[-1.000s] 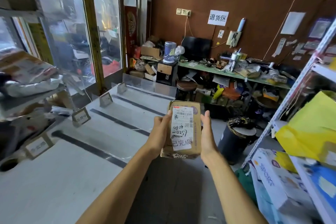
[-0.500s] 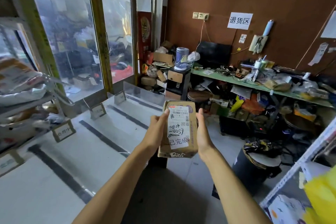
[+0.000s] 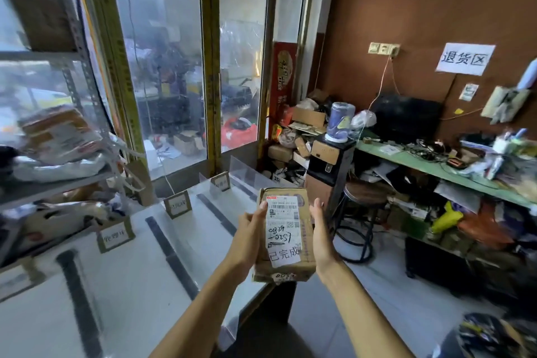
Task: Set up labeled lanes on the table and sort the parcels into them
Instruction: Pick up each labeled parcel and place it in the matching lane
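- You hold the parcel (image 3: 286,234) in the air over the right edge of the table (image 3: 139,276), between both hands, clear of the tabletop.
- Your left hand (image 3: 249,237) grips its left side, thumb curled onto the top face beside the shipping label (image 3: 282,227); your right hand (image 3: 321,237) presses the right side with fingers fairly straight.
- The parcel's long axis runs from near to far, its far end raised a little; the label faces you, with the barcode at the far end and the handwriting nearer you.
- The table's right edge drops to open floor (image 3: 386,293) on the right; a stool (image 3: 360,206) stands near that edge, just beyond the parcel.
- Dark tape strips (image 3: 171,253) split the tabletop into lanes running left to right.
- Lane labels (image 3: 115,237) stand upright along the table's left edge, beside a shelf rack (image 3: 58,180) loaded with packages.
- A clear panel (image 3: 247,171) stands at the table's far end.
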